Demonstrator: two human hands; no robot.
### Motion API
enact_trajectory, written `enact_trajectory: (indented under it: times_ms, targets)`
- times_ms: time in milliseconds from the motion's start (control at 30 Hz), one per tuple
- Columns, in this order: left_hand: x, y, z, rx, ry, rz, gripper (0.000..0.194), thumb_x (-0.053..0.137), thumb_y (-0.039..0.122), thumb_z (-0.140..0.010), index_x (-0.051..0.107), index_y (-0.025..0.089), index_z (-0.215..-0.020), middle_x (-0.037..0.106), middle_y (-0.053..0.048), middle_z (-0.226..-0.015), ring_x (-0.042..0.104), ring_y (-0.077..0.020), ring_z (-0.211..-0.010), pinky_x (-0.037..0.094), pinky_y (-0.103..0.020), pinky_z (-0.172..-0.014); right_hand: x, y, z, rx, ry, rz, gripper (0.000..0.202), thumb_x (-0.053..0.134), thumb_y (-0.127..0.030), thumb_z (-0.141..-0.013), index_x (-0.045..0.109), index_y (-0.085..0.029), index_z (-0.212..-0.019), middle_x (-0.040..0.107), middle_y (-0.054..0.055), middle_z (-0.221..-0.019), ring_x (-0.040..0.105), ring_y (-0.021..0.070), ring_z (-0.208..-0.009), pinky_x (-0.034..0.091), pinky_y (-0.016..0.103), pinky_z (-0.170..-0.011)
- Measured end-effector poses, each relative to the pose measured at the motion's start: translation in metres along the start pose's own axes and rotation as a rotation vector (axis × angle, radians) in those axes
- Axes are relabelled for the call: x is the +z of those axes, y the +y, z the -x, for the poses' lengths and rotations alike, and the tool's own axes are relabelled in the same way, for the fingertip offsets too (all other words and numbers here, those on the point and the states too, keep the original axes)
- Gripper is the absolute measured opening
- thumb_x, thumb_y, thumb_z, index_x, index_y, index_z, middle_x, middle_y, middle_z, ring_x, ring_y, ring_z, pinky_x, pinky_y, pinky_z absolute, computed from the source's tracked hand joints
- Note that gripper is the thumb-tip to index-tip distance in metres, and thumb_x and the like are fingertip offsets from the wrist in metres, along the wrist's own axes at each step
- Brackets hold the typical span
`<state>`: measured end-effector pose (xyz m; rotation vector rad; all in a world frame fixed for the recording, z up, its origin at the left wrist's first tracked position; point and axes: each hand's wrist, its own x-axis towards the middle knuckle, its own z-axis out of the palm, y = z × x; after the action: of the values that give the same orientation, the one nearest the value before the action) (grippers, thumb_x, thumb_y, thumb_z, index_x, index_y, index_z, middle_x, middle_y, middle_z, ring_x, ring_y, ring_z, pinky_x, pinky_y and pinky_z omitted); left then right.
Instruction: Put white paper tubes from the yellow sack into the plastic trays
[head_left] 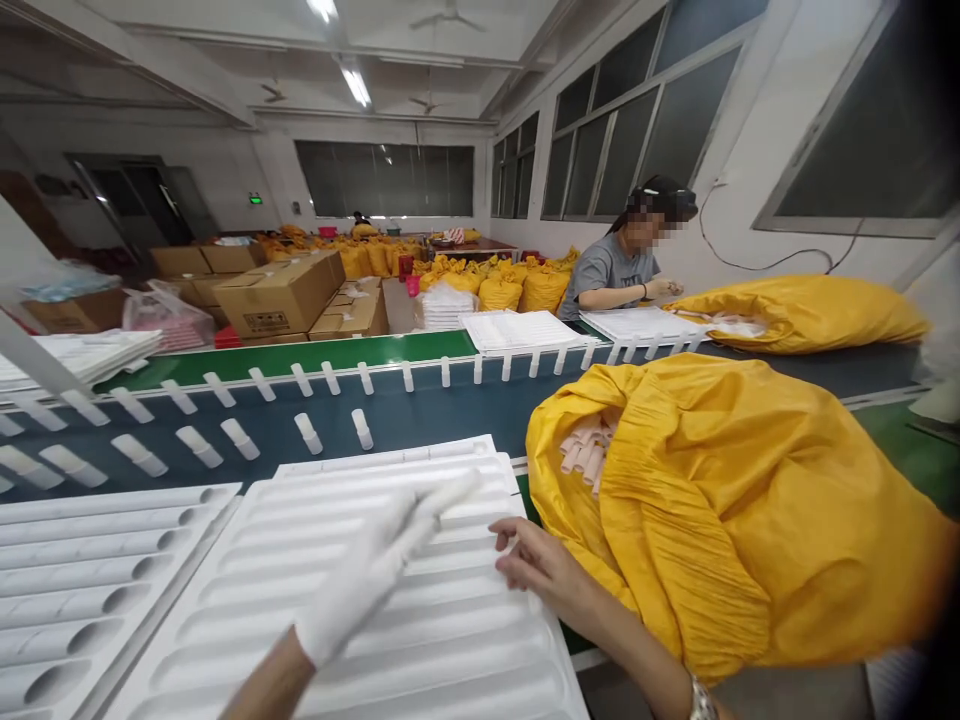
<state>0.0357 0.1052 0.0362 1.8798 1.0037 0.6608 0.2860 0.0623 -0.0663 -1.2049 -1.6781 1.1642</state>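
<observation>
My left hand (367,560), in a white glove and blurred by motion, is over a white ribbed tray (300,590). Its fingers appear closed on a short whitish tube (459,492), smeared at the fingertips. My bare right hand (536,565) hovers at the tray's right edge, fingers bent and apart, with nothing visible between them. Close to it, a big yellow sack (697,480) gapes open and shows several pale pinkish tubes (585,450). At the left lies another tray (82,590) whose grooves hold white tubes.
Beyond the trays, a dark blue conveyor belt (420,405) carries two rows of white tubes. Across it, a co-worker (622,255) stands by white trays (525,330) and a second yellow sack (817,310). Cardboard boxes (281,295) and more yellow sacks fill the background.
</observation>
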Motion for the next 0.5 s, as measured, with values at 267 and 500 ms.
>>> enact_trajectory:
  times_ms: [267, 500]
  targets:
    - [-0.067, -0.06, -0.121, -0.196, 0.292, -0.103, 0.029, 0.071, 0.035, -0.085, 0.07, 0.015, -0.106, 0.071, -0.006, -0.098, 0.068, -0.0218, -0.091, 0.056, -0.037, -0.083, 0.011, 0.014, 0.011, -0.138, -0.002, 0.329, 0.024, 0.057, -0.015, -0.094, 0.067, -0.021, -0.114, 0.065, 0.009, -0.114, 0.065, 0.0205, -0.094, 0.053, 0.033, -0.086]
    - [-0.06, -0.11, -0.163, -0.278, 0.352, -0.167, 0.034, 0.062, 0.035, -0.097, 0.062, 0.015, -0.125, 0.065, -0.009, -0.122, 0.067, -0.0226, -0.102, 0.059, -0.041, -0.086, 0.0, 0.004, 0.016, -0.197, -0.103, 0.5, 0.014, 0.063, -0.017, -0.096, 0.074, -0.023, -0.102, 0.067, 0.007, -0.126, 0.058, 0.0252, -0.12, 0.043, 0.042, -0.106]
